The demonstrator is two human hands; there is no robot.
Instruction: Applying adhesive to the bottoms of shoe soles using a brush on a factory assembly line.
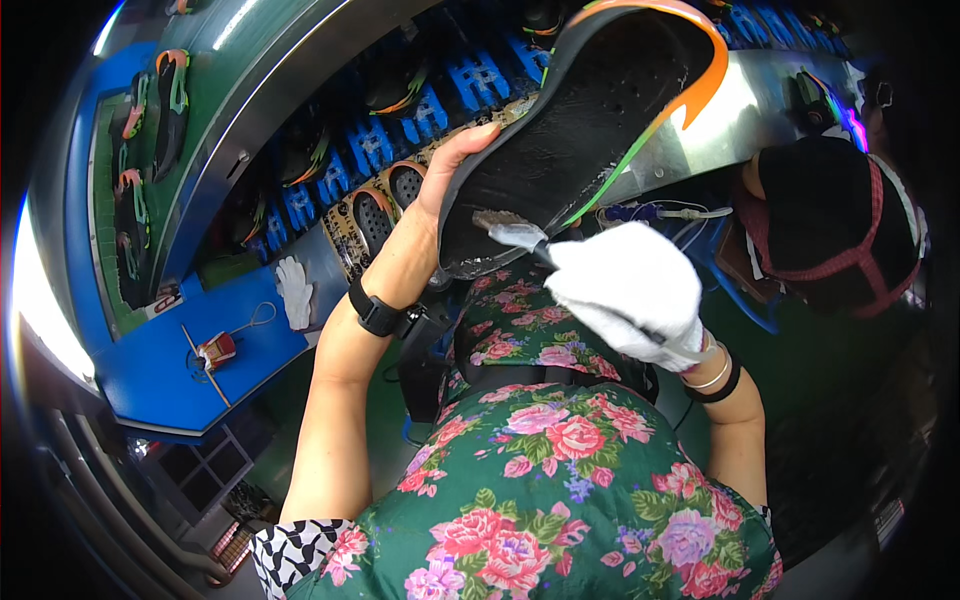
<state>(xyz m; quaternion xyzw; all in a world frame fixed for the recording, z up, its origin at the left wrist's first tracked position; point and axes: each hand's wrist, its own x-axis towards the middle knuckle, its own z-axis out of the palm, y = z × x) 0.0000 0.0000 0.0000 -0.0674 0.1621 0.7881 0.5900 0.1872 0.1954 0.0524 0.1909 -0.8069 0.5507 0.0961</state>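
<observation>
My bare left hand (440, 190) grips a large black shoe sole (575, 130) by its left edge, thumb along the rim. The sole is tilted up close to me, its hollow inner face showing, with an orange and green raised rim. My right hand (630, 295), in a white knitted glove, is closed on a small brush (515, 232). The bristles touch the sole's inner face near its lower end. A wet-looking shine lies on parts of that surface. The fingers of my left hand behind the sole are hidden.
Behind the sole runs a line with blue racks (370, 145) and several shoe parts. Two more soles (375, 220) lie there. At left, a blue table (150, 370) bears a white glove (294, 290) and a red cup (216, 350). Another person (830, 220) is at the right.
</observation>
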